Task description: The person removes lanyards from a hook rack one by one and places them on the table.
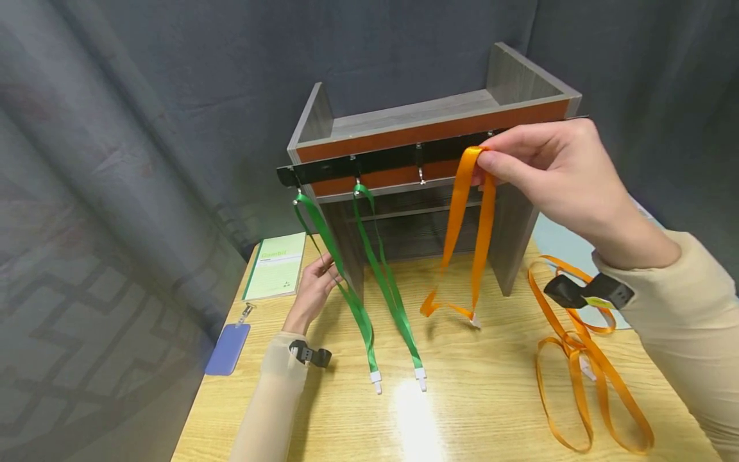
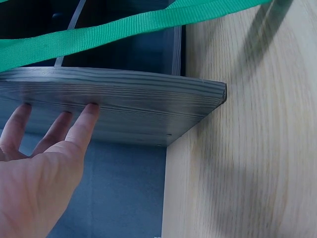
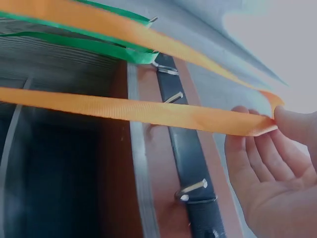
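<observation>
Up at the front edge of the wooden shelf unit [image 1: 404,122], the right hand [image 1: 554,173] holds the fold of an orange lanyard [image 1: 469,231] between thumb and fingertips, right against the black hook rail [image 1: 375,163]; the pinch sits at the very top of the loop, seemingly so the strap can hang open below it, both sides dropping straight down from the fingers to the wooden table [image 1: 462,398], where the clip end lies. In the right wrist view the thumb and forefinger press on the strap while the other fingers [image 3: 257,163] stay loosely extended beneath it, palm open toward the rail; a bare metal hook [image 3: 193,189] juts out just below the hand, and another [image 1: 421,168] shows in the head view just left of the pinch.

Further left of that grip, two green lanyards [image 1: 381,276] already hang from hooks on the same rail, their white clips resting on the table; that is likely why the orange one is held at the same height beside them.

The left hand [image 1: 314,289] is low and well apart from the right, spread flat with straight fingers [image 2: 84,124] touching the grey side panel [image 2: 129,106] of the unit, apparently steadying it; it grips nothing, though a green strap passes just beside it.

Below the right wrist, more orange lanyards [image 1: 583,372] lie in loose loops; beyond the left hand lie a green booklet [image 1: 276,264] and a blue badge holder [image 1: 228,348].
</observation>
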`<state>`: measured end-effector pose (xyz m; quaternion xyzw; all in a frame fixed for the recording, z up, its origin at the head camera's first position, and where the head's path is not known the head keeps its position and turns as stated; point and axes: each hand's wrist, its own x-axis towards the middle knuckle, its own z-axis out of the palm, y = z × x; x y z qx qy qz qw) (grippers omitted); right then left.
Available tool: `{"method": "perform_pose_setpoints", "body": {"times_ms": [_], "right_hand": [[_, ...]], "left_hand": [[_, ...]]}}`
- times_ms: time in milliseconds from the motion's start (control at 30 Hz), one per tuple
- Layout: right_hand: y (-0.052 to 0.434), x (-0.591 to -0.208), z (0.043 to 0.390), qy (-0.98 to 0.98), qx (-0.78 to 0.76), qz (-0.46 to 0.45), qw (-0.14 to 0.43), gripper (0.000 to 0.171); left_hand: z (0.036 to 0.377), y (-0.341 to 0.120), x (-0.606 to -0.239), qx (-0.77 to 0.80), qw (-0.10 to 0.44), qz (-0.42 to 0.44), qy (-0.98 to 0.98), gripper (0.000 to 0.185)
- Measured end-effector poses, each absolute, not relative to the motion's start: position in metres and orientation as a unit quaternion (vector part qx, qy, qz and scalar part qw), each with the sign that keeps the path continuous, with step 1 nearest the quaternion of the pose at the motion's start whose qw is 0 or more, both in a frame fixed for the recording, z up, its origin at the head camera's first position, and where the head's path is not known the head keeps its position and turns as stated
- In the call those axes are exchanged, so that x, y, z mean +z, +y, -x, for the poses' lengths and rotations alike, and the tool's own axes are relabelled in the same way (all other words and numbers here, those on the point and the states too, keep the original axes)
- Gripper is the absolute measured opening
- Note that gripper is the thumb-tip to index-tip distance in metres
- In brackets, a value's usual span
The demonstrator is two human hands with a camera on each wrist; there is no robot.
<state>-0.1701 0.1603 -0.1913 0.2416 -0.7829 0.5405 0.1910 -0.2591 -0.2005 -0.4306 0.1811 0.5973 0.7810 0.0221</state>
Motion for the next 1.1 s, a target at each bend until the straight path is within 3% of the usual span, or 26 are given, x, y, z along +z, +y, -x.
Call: {"method": "perform_pose_setpoints", "body": {"times_ms": [667,933,1100], "right_hand": [[0.191,-0.192,0.174,-0.759,0.592,-0.262,0.07,0.023],[0.194,-0.203,0.174,-0.766,0.58,-0.27,0.057,0.022],[0.199,-0.212,0.173,-0.724,0.621,-0.3,0.021,0.019]], "left_hand": [[0.259,-0.2,-0.429,0.78,0.029,-0.173,0.6,0.036],[0.26,-0.201,-0.432,0.777,0.027,-0.178,0.603,0.037],[0.261,-0.203,-0.433,0.776,0.023,-0.177,0.605,0.038]]}}
